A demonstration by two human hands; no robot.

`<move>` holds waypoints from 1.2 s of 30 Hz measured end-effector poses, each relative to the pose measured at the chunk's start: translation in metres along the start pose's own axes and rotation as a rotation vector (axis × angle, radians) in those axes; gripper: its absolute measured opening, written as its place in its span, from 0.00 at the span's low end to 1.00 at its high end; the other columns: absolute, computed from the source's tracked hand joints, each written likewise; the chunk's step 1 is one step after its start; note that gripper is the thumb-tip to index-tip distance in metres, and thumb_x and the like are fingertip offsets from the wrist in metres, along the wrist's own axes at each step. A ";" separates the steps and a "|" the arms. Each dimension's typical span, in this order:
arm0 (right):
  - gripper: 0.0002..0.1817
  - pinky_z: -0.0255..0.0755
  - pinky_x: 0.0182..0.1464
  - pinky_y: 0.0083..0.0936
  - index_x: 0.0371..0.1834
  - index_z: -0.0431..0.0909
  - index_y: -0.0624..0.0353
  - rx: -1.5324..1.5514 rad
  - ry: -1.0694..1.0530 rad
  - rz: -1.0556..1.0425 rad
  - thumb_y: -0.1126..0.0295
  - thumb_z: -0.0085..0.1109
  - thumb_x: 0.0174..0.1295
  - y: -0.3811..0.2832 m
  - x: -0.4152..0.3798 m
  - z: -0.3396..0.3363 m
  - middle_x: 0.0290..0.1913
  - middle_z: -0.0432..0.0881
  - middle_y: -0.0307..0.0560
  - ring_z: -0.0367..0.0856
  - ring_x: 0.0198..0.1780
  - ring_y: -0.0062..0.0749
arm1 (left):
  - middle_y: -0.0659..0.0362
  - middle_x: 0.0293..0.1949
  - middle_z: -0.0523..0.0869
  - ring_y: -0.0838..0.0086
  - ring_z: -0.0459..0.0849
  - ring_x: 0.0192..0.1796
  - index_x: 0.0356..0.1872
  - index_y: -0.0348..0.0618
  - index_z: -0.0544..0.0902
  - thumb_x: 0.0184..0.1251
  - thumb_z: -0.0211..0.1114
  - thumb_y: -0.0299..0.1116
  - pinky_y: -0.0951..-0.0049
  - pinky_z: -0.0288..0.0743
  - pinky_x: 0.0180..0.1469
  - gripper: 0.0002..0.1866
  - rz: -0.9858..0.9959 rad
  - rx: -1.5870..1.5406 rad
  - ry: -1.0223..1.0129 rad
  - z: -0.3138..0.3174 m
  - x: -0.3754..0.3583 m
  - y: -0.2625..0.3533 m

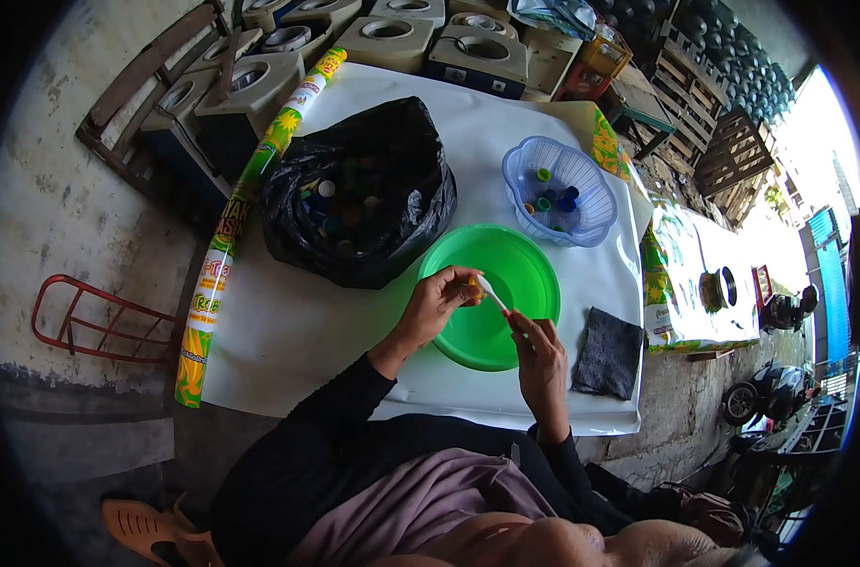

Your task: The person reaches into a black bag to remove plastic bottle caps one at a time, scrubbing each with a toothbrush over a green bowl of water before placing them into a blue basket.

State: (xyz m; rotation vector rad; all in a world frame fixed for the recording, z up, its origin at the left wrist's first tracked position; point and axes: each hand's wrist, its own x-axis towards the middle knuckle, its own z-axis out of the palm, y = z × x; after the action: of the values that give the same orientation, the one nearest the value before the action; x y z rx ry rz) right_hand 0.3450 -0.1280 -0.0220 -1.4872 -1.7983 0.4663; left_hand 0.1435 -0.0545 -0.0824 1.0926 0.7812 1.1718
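My left hand [436, 304] pinches a small orange-yellow bottle cap [474, 288] above the green basin [545, 274]. My right hand [540, 364] is closed on a slim white stick, which looks like a toothbrush [492, 295]. Its far end meets the cap; whether it has bristles is too small to tell. Behind my left hand stands an open black plastic bag [288, 222] holding many caps in several colours. A pale blue basket [608, 210] beyond the basin has several green, blue and orange caps inside.
A dark folded cloth [608, 353] lies right of the basin on the white-covered table [288, 359]. Along the left edge runs a rolled, colourful printed sheet [224, 236]. Beige-and-dark machine housings [477, 61] stand behind, a red metal rack [99, 321] at left.
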 end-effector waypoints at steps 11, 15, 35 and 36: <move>0.11 0.80 0.42 0.36 0.53 0.88 0.56 0.001 0.004 0.045 0.76 0.64 0.71 -0.009 -0.015 -0.009 0.47 0.86 0.50 0.89 0.44 0.47 | 0.56 0.49 0.91 0.77 0.89 0.46 0.65 0.39 0.84 0.87 0.56 0.40 0.74 0.86 0.52 0.19 -0.036 0.231 -0.037 0.006 0.000 0.006; 0.11 0.79 0.42 0.36 0.54 0.88 0.55 -0.042 0.057 0.098 0.75 0.65 0.70 -0.006 -0.022 -0.004 0.47 0.86 0.50 0.89 0.43 0.48 | 0.57 0.46 0.91 0.78 0.89 0.44 0.63 0.40 0.86 0.87 0.54 0.42 0.75 0.85 0.50 0.20 -0.074 0.298 -0.015 0.010 -0.004 0.014; 0.14 0.79 0.40 0.37 0.51 0.92 0.44 -0.407 -0.197 -0.196 0.73 0.64 0.66 0.048 0.036 0.001 0.42 0.84 0.41 0.86 0.44 0.39 | 0.55 0.40 0.90 0.75 0.89 0.38 0.59 0.39 0.85 0.89 0.52 0.44 0.73 0.84 0.43 0.20 0.028 0.396 0.180 0.011 0.003 0.005; 0.12 0.78 0.38 0.39 0.51 0.91 0.45 -0.409 -0.189 -0.164 0.71 0.64 0.68 0.035 0.038 -0.007 0.41 0.84 0.43 0.87 0.42 0.41 | 0.55 0.39 0.90 0.73 0.89 0.37 0.59 0.39 0.85 0.89 0.52 0.43 0.72 0.84 0.41 0.20 0.043 0.390 0.188 0.010 0.004 0.002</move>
State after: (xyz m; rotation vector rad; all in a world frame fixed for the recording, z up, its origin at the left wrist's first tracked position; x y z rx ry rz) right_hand 0.3718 -0.0838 -0.0298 -1.5858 -2.2459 0.1650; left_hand 0.1526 -0.0529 -0.0770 1.3347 1.1728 1.1986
